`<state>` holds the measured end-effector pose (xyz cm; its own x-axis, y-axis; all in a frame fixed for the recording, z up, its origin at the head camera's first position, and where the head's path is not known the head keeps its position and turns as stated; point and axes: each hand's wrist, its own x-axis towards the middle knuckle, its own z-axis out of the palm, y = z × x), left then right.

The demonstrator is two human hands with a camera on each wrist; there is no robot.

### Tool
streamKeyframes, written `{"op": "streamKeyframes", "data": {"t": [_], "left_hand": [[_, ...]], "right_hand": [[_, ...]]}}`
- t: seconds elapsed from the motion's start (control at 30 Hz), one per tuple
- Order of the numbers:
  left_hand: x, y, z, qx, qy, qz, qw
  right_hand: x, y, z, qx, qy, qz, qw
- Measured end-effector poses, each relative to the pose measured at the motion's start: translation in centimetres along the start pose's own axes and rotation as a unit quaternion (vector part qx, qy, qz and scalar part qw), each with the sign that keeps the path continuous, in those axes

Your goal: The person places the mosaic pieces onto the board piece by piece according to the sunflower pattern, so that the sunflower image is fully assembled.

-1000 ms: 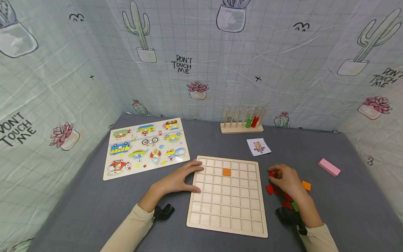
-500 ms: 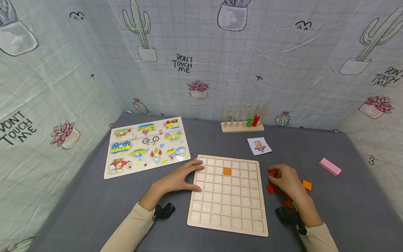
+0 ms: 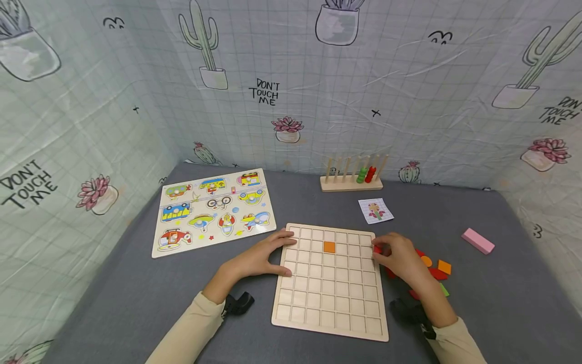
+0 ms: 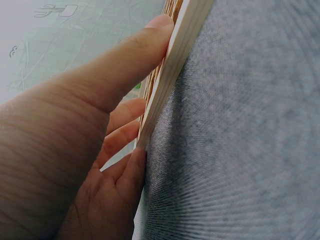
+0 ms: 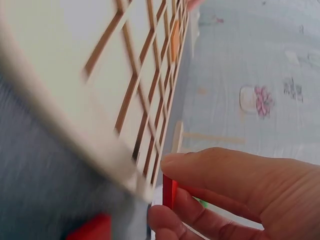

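A square wooden grid board [image 3: 329,283] lies flat on the grey table, with one orange square tile [image 3: 329,247] in a cell of its second row. My left hand [image 3: 259,258] rests at the board's left edge, its fingers and thumb extended and touching the rim. Over the board's upper right edge, my right hand [image 3: 400,255] pinches a small red tile [image 5: 170,192] between thumb and fingers. The tile's full outline is hidden by the fingers. Loose red tiles [image 3: 438,274], an orange circle [image 3: 426,261] and an orange square [image 3: 444,267] lie right of that hand.
A small picture card [image 3: 375,211] lies behind the board. Farther back stands a peg rack [image 3: 351,183] with green and red beads. A vehicle puzzle board [image 3: 213,212] is at the left, a pink block [image 3: 478,240] at the right. Patterned cloth walls surround the table.
My right hand has moved left from the loose tiles to the board's right edge, carrying the red tile. More of the pile now shows. My left hand keeps its place on the board.
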<state>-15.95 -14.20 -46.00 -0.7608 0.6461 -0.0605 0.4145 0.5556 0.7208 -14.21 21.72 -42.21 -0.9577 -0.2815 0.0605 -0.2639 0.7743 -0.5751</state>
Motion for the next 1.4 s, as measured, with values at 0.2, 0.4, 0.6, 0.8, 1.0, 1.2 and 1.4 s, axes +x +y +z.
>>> {"op": "streamKeyframes", "data": {"t": [0.2, 0.4, 0.6, 0.8, 1.0, 1.2, 1.4], "left_hand": [[0.0, -0.1, 0.0, -0.001, 0.001, 0.001, 1.0000], [0.0, -0.1, 0.0, 0.000, 0.000, 0.001, 1.0000], [0.0, 0.0, -0.1, -0.001, 0.002, 0.002, 1.0000], [0.0, 0.0, -0.1, 0.004, 0.001, 0.000, 1.0000], [0.1, 0.1, 0.1, 0.004, 0.000, 0.003, 1.0000], [0.0, 0.2, 0.0, 0.003, 0.001, -0.004, 1.0000], [0.0, 0.2, 0.0, 0.004, 0.002, 0.002, 1.0000]], "right_hand": [[1.0, -1.1, 1.0, 0.006, -0.023, -0.018, 1.000], [1.9, -1.7, 2.0, 0.019, -0.040, -0.048, 0.998], [2.9, -2.3, 2.7, 0.028, -0.050, -0.078, 0.995], [3.6, -2.9, 3.2, 0.038, -0.068, -0.075, 0.994], [3.7, -2.9, 3.4, 0.044, -0.070, -0.069, 0.994], [4.0, -2.8, 3.6, 0.049, -0.073, -0.090, 0.992], [4.1, -2.9, 4.0, 0.049, -0.070, -0.090, 0.992]]}}
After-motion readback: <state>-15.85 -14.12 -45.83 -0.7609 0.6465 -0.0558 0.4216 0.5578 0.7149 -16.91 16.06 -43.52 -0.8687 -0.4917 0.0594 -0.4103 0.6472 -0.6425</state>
